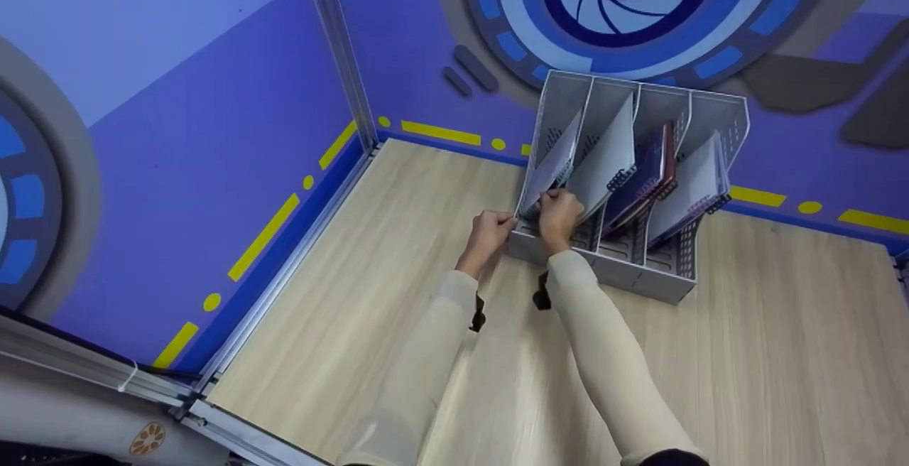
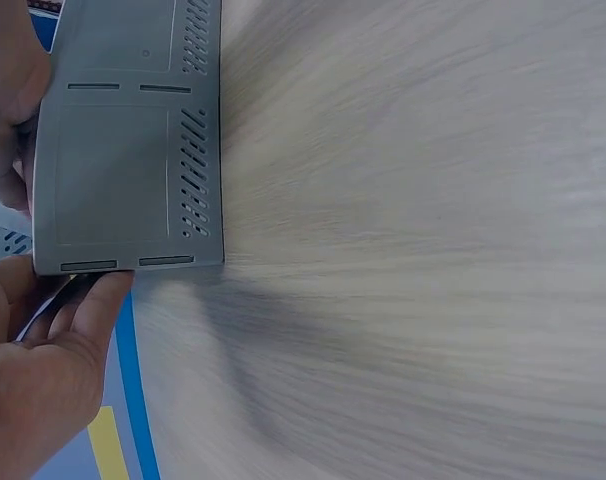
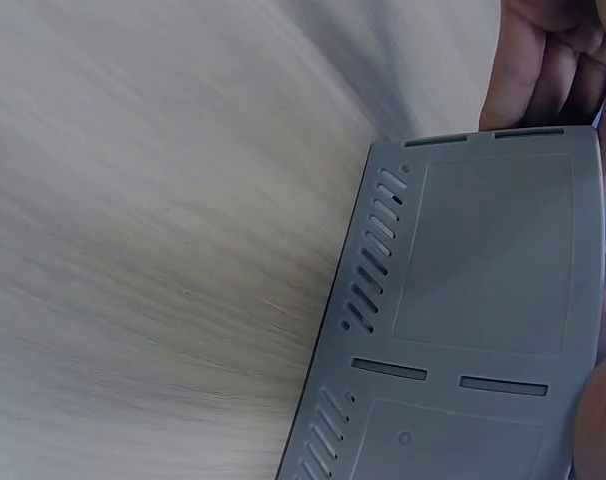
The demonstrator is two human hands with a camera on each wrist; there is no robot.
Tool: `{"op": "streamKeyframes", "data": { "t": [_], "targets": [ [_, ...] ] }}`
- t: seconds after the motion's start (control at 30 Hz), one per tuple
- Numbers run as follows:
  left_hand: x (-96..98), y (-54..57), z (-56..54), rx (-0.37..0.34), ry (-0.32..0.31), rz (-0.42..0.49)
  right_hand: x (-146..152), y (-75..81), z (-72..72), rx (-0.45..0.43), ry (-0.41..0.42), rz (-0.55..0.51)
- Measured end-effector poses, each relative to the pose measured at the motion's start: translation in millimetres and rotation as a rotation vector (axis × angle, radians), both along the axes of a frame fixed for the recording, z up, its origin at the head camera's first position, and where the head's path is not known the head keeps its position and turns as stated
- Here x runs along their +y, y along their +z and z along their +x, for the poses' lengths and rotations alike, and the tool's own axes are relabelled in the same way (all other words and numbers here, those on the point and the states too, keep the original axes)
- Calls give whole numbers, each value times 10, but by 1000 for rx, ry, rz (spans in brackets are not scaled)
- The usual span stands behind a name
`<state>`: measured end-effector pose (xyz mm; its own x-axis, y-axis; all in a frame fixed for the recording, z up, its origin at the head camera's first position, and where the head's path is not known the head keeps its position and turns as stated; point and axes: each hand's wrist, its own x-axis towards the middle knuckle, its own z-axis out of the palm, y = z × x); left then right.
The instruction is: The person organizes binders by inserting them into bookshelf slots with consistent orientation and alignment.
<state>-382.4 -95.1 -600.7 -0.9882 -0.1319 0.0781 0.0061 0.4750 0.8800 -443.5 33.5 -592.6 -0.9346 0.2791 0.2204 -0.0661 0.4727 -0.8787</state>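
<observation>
A grey desktop file organizer [image 1: 614, 272] with side-by-side slots stands tilted to the viewer on the table. At its front left corner, my left hand [image 1: 488, 234] pinches the side wall; the left wrist view shows the fingers [image 2: 95, 312] against that side. My right hand [image 1: 559, 216] reaches over the front lip into the leftmost slot. Its curled fingers are at the lower end of a pale spiral notebook [image 1: 554, 162] leaning there; the exact grip is mostly hidden. In the right wrist view, the organizer's front panel [image 3: 488, 260] covers part of the hands.
The other slots hold a white spiral notebook [image 1: 607, 150], dark purple and red notebooks [image 1: 643, 175], and light notebooks [image 1: 689, 185]. Wood-grain tabletop [image 1: 341, 295] surrounds the organizer. Blue-purple printed walls [image 1: 234, 132] rise behind and to the left, with a metal frame post [image 1: 341, 47] at the corner.
</observation>
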Motion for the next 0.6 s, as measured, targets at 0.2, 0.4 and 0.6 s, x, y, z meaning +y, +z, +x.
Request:
{"op": "streamKeyframes", "data": {
  "t": [0.2, 0.4, 0.6],
  "targets": [
    [98, -24, -22, -34, -42, 39, 136, -43, 61, 11, -14, -3],
    [0, -38, -3, -21, -27, 66, 101, -108, 188, 165, 72, -72],
    [-240, -106, 68, -65, 20, 73, 237, -267, 841, 327, 186, -130]
  ]
}}
